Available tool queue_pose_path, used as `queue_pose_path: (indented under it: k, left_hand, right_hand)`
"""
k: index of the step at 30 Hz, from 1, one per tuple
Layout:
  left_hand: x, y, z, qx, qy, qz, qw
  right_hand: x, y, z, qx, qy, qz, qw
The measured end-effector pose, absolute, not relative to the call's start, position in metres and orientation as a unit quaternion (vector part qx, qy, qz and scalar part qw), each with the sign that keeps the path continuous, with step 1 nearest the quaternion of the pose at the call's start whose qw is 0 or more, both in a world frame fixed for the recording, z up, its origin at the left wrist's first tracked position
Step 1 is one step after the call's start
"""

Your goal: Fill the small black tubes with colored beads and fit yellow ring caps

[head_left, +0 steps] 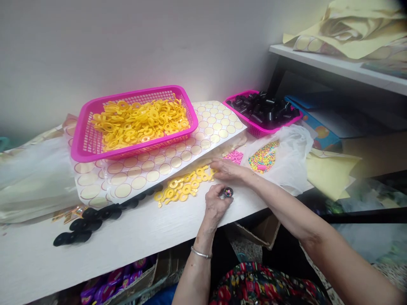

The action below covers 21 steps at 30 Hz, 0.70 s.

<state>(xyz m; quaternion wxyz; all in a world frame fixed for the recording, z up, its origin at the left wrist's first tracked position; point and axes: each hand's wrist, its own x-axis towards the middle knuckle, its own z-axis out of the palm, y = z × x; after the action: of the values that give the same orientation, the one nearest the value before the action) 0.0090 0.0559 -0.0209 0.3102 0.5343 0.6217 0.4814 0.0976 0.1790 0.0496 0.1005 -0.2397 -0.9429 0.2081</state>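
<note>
My left hand [217,202] is closed round a small black cup [228,192] near the table's front edge. Coloured beads show inside the cup's mouth. Farther back, my right hand [227,169] reaches over the right end of a loose pile of yellow plastic ring pieces [182,185]; its fingertips touch or nearly touch them, and I cannot tell whether they grip one. Just beyond that hand lies a heap of pink beads [234,157]. A clear plastic bag [289,148] with multicoloured beads [264,156] rests to its right.
A pink basket [85,142] of yellow pieces stands on sticker sheets [165,168]. Another pink basket [254,127] holds black cylinders. Black round parts [92,218] line the table's left side. A white shelf [333,65] overhangs at right. Below the table, a box holds purple items [114,277].
</note>
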Motion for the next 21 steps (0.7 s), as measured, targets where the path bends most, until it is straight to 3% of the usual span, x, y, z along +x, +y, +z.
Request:
queue_pose_path:
  k: [6,21]
  left_hand:
    - [0.011,0.055,-0.023,0.533,0.637,0.47,0.299]
    - [0.01,0.053,-0.025,0.528,0.637,0.473,0.304]
  right_hand:
    - [0.145,0.136,0.062,-0.277,-0.894,0.3,0.188]
    - [0.147,0.099,0.048,-0.341,-0.91,0.202,0.123]
